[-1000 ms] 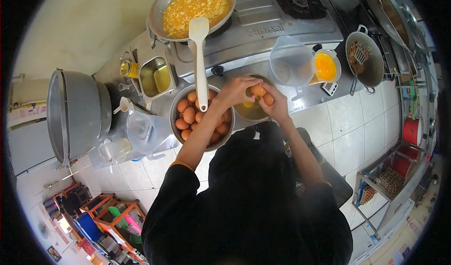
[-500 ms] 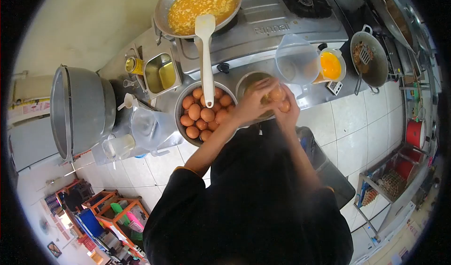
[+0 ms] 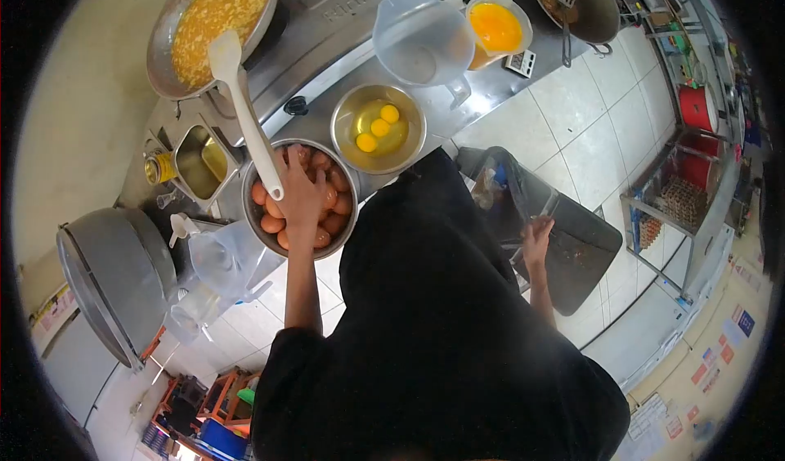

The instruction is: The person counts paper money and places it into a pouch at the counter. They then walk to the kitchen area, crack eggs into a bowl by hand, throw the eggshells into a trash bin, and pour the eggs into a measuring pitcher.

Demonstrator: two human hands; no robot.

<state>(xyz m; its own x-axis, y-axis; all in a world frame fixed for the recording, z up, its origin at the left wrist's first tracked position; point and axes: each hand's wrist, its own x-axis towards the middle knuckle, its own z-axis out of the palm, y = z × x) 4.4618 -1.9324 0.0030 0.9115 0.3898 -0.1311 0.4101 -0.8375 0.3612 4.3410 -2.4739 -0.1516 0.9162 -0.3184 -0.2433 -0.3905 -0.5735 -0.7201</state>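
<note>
My left hand point(image 3: 301, 190) is down in a steel bowl point(image 3: 355, 216) of brown eggs point(image 3: 271, 223), its fingers apart and touching the eggs. My right hand point(image 3: 536, 240) hangs over a dark bin point(image 3: 585, 252) with a plastic liner, its fingers loosely apart; I see no egg in it. Beside the egg bowl stands a second steel bowl point(image 3: 337, 134) holding clear egg white and three yolks point(image 3: 379, 127). A white spatula point(image 3: 252, 126) rests on the pan, its handle reaching over the egg bowl.
A frying pan point(image 3: 155, 60) with yellow egg mixture sits on the stove point(image 3: 327, 11). A clear plastic jug point(image 3: 421, 40), a jug of beaten yolk point(image 3: 496, 26) and a small timer point(image 3: 520, 63) stand to the right. A steel container of oil point(image 3: 202, 163) is on the left.
Both hands were together over the second bowl with cracked eggshells. They have parted: the left moved into the egg bowl, the right over the bin. The view has turned, and the shells are gone.
</note>
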